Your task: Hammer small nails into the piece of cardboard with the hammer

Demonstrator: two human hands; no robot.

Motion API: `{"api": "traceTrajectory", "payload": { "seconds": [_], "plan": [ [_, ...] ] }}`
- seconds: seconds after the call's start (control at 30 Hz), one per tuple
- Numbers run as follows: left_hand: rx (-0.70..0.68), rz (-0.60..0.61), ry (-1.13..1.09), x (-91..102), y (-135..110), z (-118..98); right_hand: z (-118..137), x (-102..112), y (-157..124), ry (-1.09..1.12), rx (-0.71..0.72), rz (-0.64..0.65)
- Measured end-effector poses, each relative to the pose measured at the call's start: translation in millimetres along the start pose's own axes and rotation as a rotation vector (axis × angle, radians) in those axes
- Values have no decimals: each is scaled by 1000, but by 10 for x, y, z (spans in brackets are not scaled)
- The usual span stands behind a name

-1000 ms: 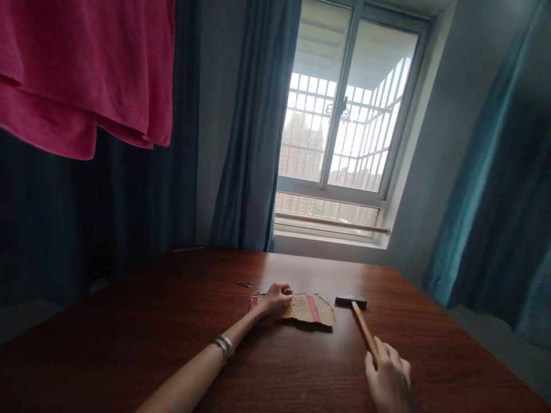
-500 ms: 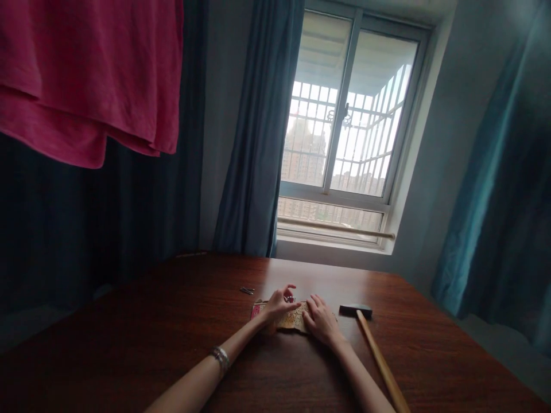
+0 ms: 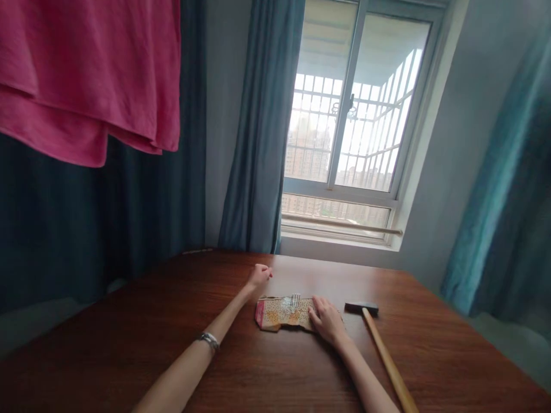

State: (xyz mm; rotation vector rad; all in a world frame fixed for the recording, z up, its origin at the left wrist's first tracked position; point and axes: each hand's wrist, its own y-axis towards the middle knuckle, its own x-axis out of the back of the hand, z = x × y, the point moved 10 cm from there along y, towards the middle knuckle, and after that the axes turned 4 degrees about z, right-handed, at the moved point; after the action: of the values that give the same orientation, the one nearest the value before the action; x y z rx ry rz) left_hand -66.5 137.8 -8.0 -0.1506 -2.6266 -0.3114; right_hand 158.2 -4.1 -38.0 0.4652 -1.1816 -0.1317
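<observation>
Cardboard [image 3: 271, 310]: flat on the table, under the right hand [image 3: 326, 319] at its right end; speckled surface, pink band at the end away from that hand

Nails [image 3: 295, 299]: thin, upright, in a small cluster just left of the right fingertips, near the cardboard's far edge; about four, too small to count surely

Done, as far as shows: cluster standing with neither hand on it. Left: nails rise well above the cardboard, so by judgement only partway in at most; depth of the points not visible, nor whether any more lie about

Right hand: palm down, fingers extended, resting on the cardboard as if steadying it; nothing seen gripped

Left hand [image 3: 259, 276]: off the cardboard, beyond its left far corner; fingers curled in. Cannot tell if anything is pinched inside, nor if it touches the wood. Bracelet [image 3: 209, 340] at that wrist

Hammer [image 3: 387, 358]: lying just right of the right hand, unheld; head beyond, handle running back beside the forearm. Limits that arm's sideways room

Table [image 3: 107, 355]: far edge a little beyond the left hand, the nearer limit; wide stretch of wood left of the left forearm, ample room to swing outward; right edge past the hammer. Window [image 3: 379, 115] beyond both hands
</observation>
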Motion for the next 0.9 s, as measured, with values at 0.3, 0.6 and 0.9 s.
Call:
{"api": "traceTrajectory", "payload": {
  "seconds": [0.3,0.6,0.9],
  "plan": [
    [275,27,482,631,75,704,-65,346,-32,54,-16,-244],
    [321,29,570,574,63,801,-218,456,-125,10,-116,-283],
    [352,104,522,531,89,868,-302,457,-123,19,-155,-271]
  ]
}}
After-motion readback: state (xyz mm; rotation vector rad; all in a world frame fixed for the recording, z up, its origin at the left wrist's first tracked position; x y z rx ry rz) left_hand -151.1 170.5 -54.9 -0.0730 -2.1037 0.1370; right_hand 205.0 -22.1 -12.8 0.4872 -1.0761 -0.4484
